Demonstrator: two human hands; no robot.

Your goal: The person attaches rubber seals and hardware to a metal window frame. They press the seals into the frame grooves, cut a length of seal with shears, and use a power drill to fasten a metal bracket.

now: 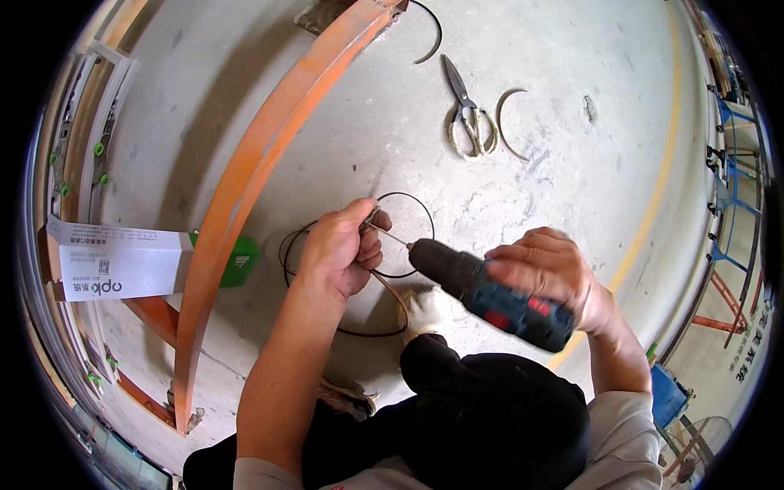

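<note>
My left hand (339, 249) is closed, pinching a small metal piece (370, 219) whose exact kind I cannot make out. A thin dark cable or strip (425, 214) loops around near this hand and down to the floor. In my right hand (551, 273) is a dark blue and black cordless drill (469, 282) with red patches. Its long thin bit (392, 237) points left and reaches the metal piece, though fingers partly hide the contact. Below the drill's chuck lies something white (426, 310), a shoe or a glove.
Scissors (467, 114) with wrapped handles lie ahead on the grey floor, beside a curved offcut (505, 122). Another curved strip (439, 37) is farther off. An orange curved metal frame (245, 167) stands at my left, with a white and green box (131, 261) behind it. Blue racks (731, 188) line the right.
</note>
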